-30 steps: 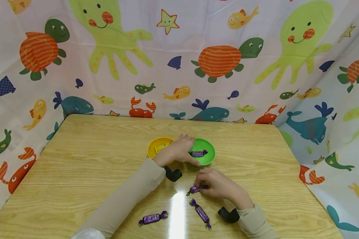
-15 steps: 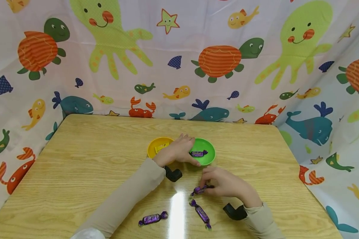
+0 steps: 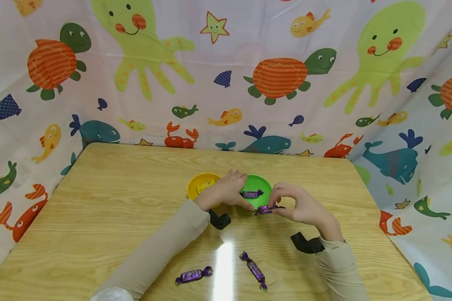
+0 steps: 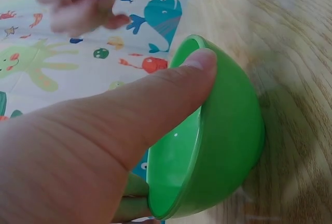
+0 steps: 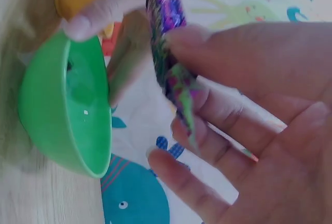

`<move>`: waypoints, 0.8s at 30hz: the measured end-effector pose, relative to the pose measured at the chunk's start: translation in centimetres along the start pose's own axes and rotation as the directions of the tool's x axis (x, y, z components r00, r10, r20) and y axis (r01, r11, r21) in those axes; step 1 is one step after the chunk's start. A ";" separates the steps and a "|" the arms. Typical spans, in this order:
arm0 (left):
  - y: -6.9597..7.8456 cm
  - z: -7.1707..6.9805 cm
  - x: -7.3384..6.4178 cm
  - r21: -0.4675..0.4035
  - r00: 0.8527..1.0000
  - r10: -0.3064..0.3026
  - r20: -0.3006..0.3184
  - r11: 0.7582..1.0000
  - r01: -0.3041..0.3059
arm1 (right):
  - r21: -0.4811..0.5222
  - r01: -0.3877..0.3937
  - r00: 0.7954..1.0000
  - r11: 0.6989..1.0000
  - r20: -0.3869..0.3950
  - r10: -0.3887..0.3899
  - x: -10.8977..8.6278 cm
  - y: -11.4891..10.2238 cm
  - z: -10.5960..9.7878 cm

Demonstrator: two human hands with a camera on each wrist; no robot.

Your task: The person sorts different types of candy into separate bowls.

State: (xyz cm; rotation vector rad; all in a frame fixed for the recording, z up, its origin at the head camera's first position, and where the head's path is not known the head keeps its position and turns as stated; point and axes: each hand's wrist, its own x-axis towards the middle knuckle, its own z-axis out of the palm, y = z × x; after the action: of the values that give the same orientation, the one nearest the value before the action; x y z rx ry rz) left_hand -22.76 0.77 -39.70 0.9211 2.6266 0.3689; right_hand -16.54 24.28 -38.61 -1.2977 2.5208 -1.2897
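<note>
My left hand [image 3: 227, 189] holds the green bowl [image 3: 263, 182] at its left side. In the left wrist view the thumb [image 4: 171, 92] lies over the rim of that bowl, with fingertips showing at the lower side. One purple-wrapped candy [image 3: 250, 194] lies inside it. Close by the bowl's front right rim, my right hand [image 3: 309, 209] pinches another purple-wrapped candy [image 3: 265, 210] between thumb and fingers. The right wrist view shows this candy [image 5: 167, 14] with twisted wrapper ends, its other fingers spread loosely.
A yellow bowl [image 3: 190, 193] with a yellow-wrapped candy [image 3: 205, 186] stands left of the green one, partly behind my left hand. Two more purple-wrapped candies [image 3: 193, 275] lie toward the front of the wooden table [image 3: 135, 188]. A sea-animal curtain [image 3: 196, 92] hangs behind it.
My right hand has carried its candy up and away from the front of the table to the green bowl's rim. The left hand keeps its place on the bowl.
</note>
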 end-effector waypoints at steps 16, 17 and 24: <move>-0.2 0.1 -0.1 -0.058 0.999 0.041 0.009 0.998 -0.040 | -0.317 -0.205 0.978 0.926 -0.106 0.180 2.1 4.2 2.5; -0.2 0.2 -0.2 -0.076 0.999 0.044 0.007 0.996 -0.043 | -0.330 -0.208 0.977 0.921 -0.107 0.183 2.2 4.2 2.7; 0.0 1.0 -0.3 -0.136 0.998 0.041 -0.052 0.990 -0.048 | -0.398 -0.247 0.968 0.883 -0.142 0.206 2.6 4.2 3.3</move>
State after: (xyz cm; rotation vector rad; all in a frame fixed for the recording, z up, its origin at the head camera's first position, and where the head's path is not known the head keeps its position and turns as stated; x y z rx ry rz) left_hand -22.10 0.72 -40.56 0.9374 2.5901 0.5823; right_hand -19.86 21.62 -42.80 -0.9580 3.0207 -0.8159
